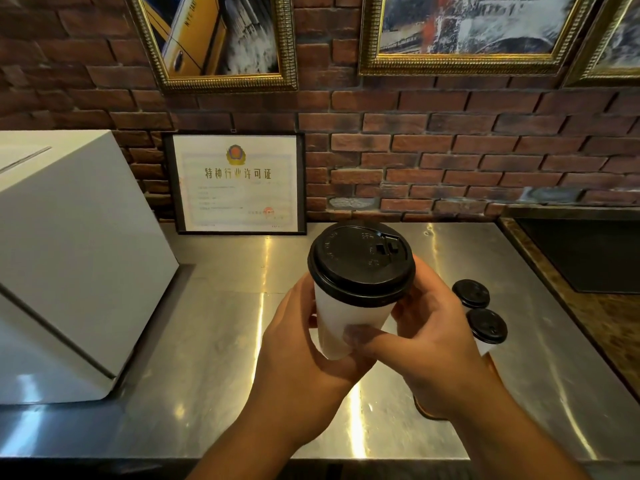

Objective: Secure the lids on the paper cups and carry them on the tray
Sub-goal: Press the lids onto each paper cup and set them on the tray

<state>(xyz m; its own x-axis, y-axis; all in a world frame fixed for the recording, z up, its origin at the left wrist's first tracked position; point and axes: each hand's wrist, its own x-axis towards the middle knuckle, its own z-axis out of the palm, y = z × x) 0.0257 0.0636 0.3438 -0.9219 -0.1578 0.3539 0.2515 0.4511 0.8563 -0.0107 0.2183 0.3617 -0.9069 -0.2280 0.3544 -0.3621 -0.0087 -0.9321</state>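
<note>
I hold a white paper cup up above the steel counter, tilted toward me, with a black lid seated on its rim. My left hand grips the cup's lower body from the left and beneath. My right hand wraps the right side, its thumb across the cup's front. Two more cups with black lids stand on the counter to the right, behind my right hand. A brown tray edge peeks out under my right wrist, mostly hidden.
A large white box stands at the left on the steel counter. A framed certificate leans against the brick wall. A dark recessed sink with a brown stone rim lies at the right.
</note>
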